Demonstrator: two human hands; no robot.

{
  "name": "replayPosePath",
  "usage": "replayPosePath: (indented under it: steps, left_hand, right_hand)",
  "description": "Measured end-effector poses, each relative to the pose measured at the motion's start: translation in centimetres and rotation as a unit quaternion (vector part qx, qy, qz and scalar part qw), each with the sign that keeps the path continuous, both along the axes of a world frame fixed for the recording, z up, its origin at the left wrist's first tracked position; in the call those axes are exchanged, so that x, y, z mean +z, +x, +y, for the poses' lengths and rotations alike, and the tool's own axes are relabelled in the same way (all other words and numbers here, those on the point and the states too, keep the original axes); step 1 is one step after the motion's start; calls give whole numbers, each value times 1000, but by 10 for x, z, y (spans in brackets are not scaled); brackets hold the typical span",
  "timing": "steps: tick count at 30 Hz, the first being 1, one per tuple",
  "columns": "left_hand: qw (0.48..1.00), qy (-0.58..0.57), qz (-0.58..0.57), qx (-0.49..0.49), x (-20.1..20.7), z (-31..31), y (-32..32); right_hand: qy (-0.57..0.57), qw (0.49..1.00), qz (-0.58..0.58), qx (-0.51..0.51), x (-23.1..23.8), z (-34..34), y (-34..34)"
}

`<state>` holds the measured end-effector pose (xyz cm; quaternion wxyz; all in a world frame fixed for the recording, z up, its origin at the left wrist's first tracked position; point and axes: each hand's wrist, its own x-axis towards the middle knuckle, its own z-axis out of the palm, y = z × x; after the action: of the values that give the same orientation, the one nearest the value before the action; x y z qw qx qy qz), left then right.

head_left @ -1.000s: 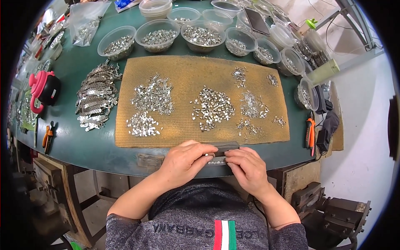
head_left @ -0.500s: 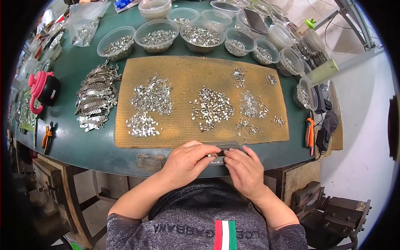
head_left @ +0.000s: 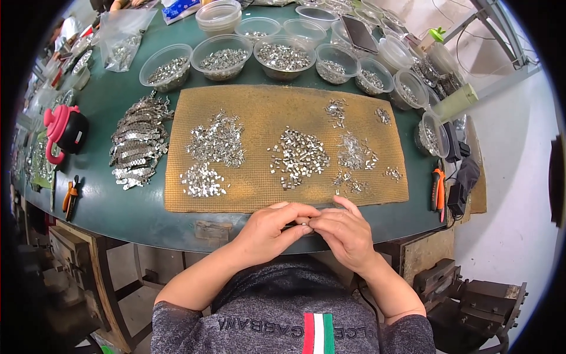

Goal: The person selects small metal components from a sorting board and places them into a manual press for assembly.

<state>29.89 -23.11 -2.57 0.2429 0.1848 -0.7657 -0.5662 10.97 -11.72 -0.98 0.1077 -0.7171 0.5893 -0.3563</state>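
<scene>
My left hand point(head_left: 268, 231) and my right hand point(head_left: 343, 233) meet at the table's near edge, fingertips touching. Both have their fingers closed in a pinch, and what they hold is mostly hidden. A small pale piece point(head_left: 304, 224) shows between the fingertips; its kind is too small to make out. Just beyond the hands lies a ribbed golden-brown mat point(head_left: 277, 100). On it are loose piles of small shiny metal pieces: slim ones point(head_left: 217, 138) and flat ones point(head_left: 202, 180) at left, blocky ones point(head_left: 299, 156) mid-mat, smaller heaps point(head_left: 352, 150) at right.
Linked metal strips point(head_left: 138, 144) lie stacked left of the mat. Clear plastic bowls point(head_left: 221, 56) of metal pieces line its far side. Orange-handled pliers point(head_left: 71, 197) and another orange-handled tool point(head_left: 437, 189) flank it. A pink-lidded black pot point(head_left: 72, 133) stands far left; a phone point(head_left: 359, 33) rests on containers.
My hands have drawn closer together, and the dark block and metal strip visible between them earlier are now covered. The view has shifted slightly.
</scene>
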Motion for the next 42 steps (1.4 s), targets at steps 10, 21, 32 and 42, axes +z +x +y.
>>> replayPosePath:
  steps: [10, 21, 32, 42]
  left_hand:
    - [998, -30, -17, 45, -5, -3, 8]
    - [995, -77, -15, 54, -3, 2, 12]
    - [983, -175, -2, 55, -6, 6, 4]
    - [951, -302, 16, 64, -4, 14, 2]
  right_hand:
    - [50, 997, 67, 6, 6, 4, -7]
    - [42, 987, 149, -31, 8, 9, 12]
    - [-24, 982, 184, -36, -4, 27, 9]
    - [-4, 999, 31, -29, 7, 1, 16]
